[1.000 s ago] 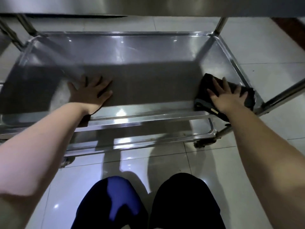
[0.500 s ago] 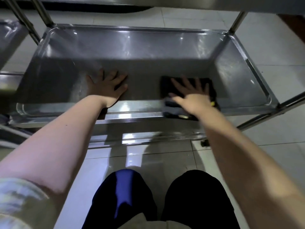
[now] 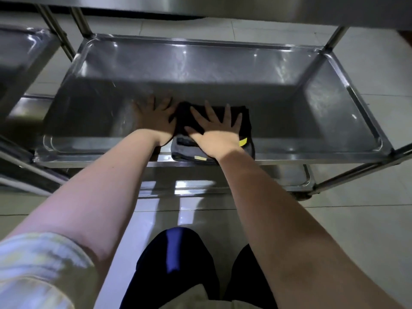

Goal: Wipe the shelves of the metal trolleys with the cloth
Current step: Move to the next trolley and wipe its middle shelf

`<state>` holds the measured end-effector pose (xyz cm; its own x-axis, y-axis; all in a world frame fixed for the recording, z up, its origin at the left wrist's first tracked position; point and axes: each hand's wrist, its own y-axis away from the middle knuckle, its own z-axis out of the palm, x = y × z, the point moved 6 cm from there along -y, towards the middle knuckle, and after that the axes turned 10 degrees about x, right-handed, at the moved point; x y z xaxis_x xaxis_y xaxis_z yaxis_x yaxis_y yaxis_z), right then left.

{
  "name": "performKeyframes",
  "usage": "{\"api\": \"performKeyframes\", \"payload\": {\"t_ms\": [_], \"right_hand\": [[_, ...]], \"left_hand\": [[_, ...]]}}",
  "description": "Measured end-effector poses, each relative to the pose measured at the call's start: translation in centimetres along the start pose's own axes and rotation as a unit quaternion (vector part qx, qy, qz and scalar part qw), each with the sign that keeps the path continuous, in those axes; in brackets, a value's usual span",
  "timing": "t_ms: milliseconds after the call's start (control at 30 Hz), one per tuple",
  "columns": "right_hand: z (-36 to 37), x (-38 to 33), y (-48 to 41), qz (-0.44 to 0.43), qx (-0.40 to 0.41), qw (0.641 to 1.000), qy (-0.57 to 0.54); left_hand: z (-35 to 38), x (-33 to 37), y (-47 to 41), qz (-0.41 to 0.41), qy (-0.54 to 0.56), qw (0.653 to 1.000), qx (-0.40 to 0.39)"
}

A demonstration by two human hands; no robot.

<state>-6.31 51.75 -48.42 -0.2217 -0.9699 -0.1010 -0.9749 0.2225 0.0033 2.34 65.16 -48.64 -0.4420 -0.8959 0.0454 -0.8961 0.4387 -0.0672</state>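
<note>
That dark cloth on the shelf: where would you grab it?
Probably take the cloth by its near folded edge, which lies over the front rim of the shelf. Come from the front and pinch the layers; the right hand lies flat over the rest.

This looks like a working service space, such as a catering kitchen or a clinic's back room, rather than a home; which one cannot be told. A bare steel trolley [image 3: 335, 36] with deep tray shelves [image 3: 200, 70] stands on a wheel [image 3: 304, 195]. A second trolley [image 3: 22, 52] is parked just beside it at the left, and the floor [image 3: 356, 237] is large pale glossy tiles.
</note>
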Motion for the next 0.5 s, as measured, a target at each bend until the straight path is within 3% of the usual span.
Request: {"api": "performKeyframes", "payload": {"t_ms": [100,233,300,400,500], "right_hand": [[-0.8,8.0,0.1,0.056,0.010,0.998,0.014],[-2.7,23.4,2.8,0.217,-0.002,0.975,0.039],[-3.2,26.6,3.7,0.282,-0.020,0.959,0.039],[-2.8,23.7,2.0,0.306,-0.013,0.952,0.030],[-1.6,15.2,-2.7,0.210,0.017,0.977,0.014]], "left_hand": [[0.0,0.1,0.1,0.004,0.025,1.000,0.010],[0.1,0.7,-0.1,0.004,0.033,0.999,0.009],[0.2,1.2,-0.2,0.006,0.028,1.000,0.007],[0.2,1.6,-0.4,0.008,0.027,1.000,0.007],[0.3,1.4,-0.4,0.008,0.029,1.000,0.010]]}}
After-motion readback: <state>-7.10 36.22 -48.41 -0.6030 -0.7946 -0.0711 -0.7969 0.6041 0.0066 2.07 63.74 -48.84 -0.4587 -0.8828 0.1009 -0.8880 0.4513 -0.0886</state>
